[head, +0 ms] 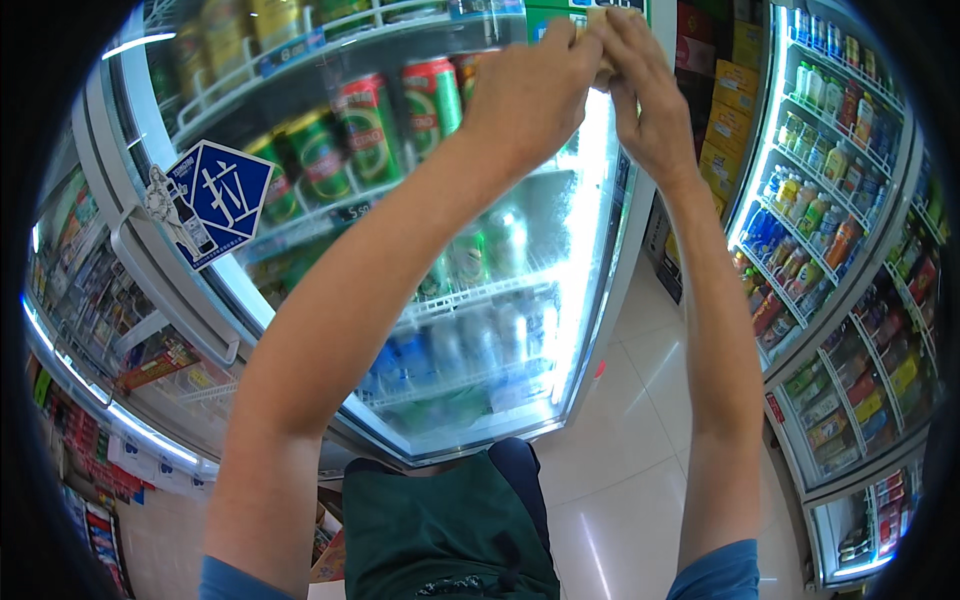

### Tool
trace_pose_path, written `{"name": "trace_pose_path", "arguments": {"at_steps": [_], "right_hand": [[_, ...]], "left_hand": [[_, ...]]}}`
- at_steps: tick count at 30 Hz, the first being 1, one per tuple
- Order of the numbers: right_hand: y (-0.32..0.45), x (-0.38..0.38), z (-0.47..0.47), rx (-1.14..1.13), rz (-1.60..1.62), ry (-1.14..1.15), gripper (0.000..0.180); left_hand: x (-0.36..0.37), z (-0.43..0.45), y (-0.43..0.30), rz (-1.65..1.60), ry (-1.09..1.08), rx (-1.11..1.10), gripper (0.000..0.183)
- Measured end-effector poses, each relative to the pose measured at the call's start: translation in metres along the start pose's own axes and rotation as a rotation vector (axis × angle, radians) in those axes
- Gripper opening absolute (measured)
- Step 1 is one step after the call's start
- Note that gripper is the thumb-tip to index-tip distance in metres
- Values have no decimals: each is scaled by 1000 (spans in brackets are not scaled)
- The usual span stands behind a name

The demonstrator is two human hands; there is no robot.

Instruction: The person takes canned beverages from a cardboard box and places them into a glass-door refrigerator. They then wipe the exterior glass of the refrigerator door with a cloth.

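Both arms are raised towards the upper right corner of a glass-fronted drinks cooler (592,360). My left hand (532,97) has its fingers bent against a small tan thing (603,71), perhaps a folded cloth; the fingers hide most of it. From the other side, my right hand (652,97) grips the same thing, its fingers pointing up over it. Behind my left wrist, green and red beer cans (367,131) stand on a wire shelf inside the cooler. A blue sticker (225,195) with writing is on the door glass, near the grey door handle (165,292).
A second lit cooler (817,172) with bottles stands at the right. Yellow cartons (727,112) are stacked between the two coolers. Pale floor tiles (637,405) lie below. Packaged goods (90,457) line the lower left. A dark green apron (442,525) covers my front.
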State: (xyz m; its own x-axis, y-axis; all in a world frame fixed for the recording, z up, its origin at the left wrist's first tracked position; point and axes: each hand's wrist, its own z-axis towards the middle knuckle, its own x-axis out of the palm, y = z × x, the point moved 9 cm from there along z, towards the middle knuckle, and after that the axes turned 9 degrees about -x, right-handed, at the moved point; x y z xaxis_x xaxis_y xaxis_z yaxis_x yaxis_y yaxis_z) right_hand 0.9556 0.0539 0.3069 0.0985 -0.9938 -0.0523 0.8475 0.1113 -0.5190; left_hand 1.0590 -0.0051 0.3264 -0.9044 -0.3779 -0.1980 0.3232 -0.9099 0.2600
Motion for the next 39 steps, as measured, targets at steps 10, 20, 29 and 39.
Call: {"name": "trace_pose_path", "arguments": {"at_steps": [10, 20, 29, 39], "right_hand": [[118, 11, -184, 333, -11, 150, 57], [79, -2, -158, 343, -102, 111, 59], [-30, -32, -14, 298, 188, 50, 52], [66, -14, -177, 372, 16, 26, 63]], "left_hand": [[50, -194, -56, -92, 482, 58, 37], [55, -142, -59, -67, 390, 44, 29], [36, 13, -33, -12, 66, 10, 19], [77, -156, -83, -14, 344, 163, 44]]}}
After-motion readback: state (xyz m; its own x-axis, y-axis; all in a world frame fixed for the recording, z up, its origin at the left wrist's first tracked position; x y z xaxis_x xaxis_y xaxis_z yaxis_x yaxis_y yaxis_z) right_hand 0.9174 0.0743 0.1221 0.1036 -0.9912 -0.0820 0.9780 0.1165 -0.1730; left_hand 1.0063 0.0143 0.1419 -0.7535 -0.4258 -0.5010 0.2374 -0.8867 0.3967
